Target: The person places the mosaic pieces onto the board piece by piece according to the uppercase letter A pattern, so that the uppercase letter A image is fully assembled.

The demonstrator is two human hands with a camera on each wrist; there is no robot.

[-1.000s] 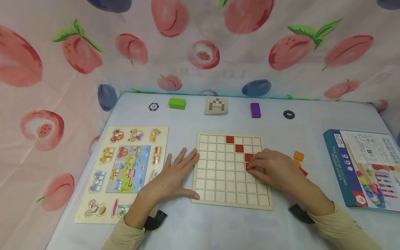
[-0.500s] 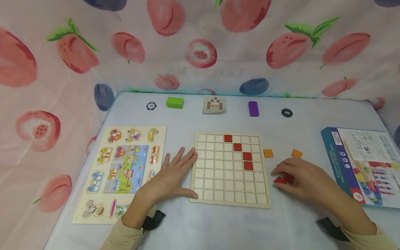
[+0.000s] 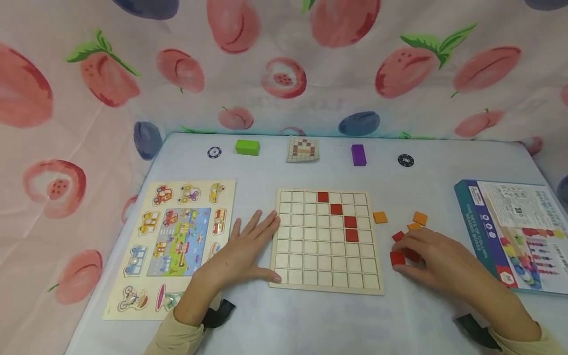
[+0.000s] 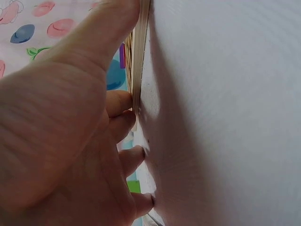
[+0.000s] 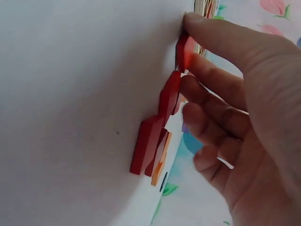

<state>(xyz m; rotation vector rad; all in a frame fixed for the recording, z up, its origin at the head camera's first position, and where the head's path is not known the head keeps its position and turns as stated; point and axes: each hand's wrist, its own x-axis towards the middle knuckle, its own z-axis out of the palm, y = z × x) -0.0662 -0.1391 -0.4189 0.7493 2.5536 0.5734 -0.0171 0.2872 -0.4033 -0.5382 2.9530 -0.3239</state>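
A wooden grid board (image 3: 310, 256) lies in the middle of the table, with several red tiles (image 3: 350, 228) set in a diagonal at its upper right. My left hand (image 3: 259, 249) lies flat on the table, fingers straight, thumb and fingertips against the board's left edge (image 4: 138, 61). To the right of the board, my right hand (image 3: 406, 256) pinches a red tile (image 3: 396, 258) between thumb and fingers. In the right wrist view the pinched tile (image 5: 181, 52) still touches the table, with more red tiles (image 5: 148, 143) beside it.
Loose orange tiles (image 3: 380, 217) and a red tile (image 3: 398, 236) lie right of the board. A vehicle puzzle (image 3: 177, 241) sits at the left and a blue box (image 3: 510, 231) at the right. Along the back are a green block (image 3: 247, 147), pattern card (image 3: 303, 149), purple block (image 3: 358, 155) and two chips (image 3: 406, 160).
My right hand left the board after setting a red tile in it and moved right to the loose tiles, where it now pinches a red one. The left hand has not moved.
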